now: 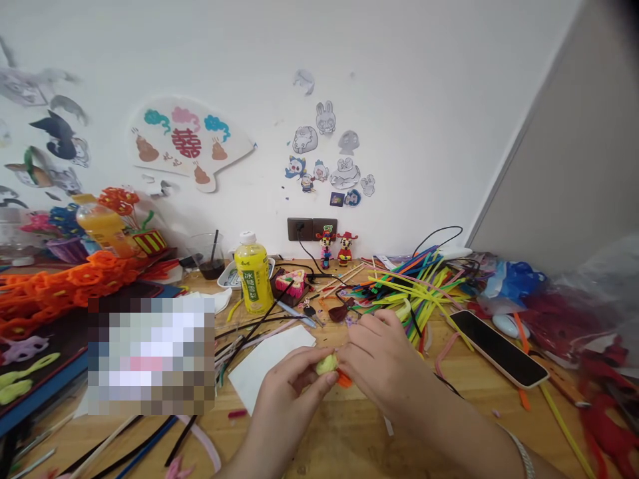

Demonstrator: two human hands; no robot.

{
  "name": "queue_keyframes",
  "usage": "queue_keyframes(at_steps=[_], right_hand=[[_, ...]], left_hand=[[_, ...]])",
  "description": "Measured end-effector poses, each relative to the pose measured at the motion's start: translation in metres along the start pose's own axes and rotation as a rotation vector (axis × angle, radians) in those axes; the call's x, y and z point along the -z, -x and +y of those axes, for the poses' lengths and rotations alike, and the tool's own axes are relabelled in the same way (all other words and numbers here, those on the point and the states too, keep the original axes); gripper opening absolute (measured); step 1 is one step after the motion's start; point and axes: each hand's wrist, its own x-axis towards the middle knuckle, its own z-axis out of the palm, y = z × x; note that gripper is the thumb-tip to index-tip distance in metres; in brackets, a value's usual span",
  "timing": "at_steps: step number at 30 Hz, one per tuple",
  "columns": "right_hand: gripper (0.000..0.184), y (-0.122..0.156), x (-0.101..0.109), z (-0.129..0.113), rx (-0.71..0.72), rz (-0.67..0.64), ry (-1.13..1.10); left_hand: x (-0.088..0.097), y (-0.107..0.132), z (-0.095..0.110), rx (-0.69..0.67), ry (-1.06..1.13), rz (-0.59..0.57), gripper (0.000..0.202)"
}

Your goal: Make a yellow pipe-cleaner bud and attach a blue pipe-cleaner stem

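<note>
The left hand (284, 392) and right hand (379, 359) pinch narrowly, from opposite sides, a small yellow-green fuzzy pipe-cleaner coil (327, 364), steadying it above a light wooden desk (349, 452), just right of a white paper card (269, 366); a bright orange pipe-cleaner end (344, 380) shows beneath.

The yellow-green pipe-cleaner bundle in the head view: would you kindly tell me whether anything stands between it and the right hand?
Nothing visible does: the yellow-green bundle sits at the fingers of the right hand, held by the left hand, with an orange piece just below it.
</note>
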Motion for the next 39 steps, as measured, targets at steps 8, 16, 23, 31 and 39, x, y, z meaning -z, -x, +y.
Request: queue_keyframes(at_steps=[8, 16, 23, 31, 39], right_hand=[[0.005, -0.001, 0.004, 0.009, -0.175, -0.148, -0.406], [0.006, 0.003, -0.015, 0.017, -0.433, -0.079, -0.95], [0.008, 0.004, -0.023, 0.017, -0.484, 0.022, -1.05], [0.012, 0.003, -0.028, 0.006, -0.381, 0.142, -0.951], [0.019, 0.003, -0.024, -0.004, -0.469, 0.06, -0.817]], left_hand=[[-0.002, 0.002, 0.004, 0.131, 0.15, -0.127, 0.017], [-0.001, 0.002, 0.009, 0.111, 0.312, -0.131, 0.012], [0.003, 0.0, 0.011, 0.005, 0.298, -0.131, 0.019], [0.006, -0.006, 0.007, -0.185, 0.323, -0.037, 0.017], [0.011, -0.007, 0.003, -0.161, 0.22, -0.056, 0.019]])
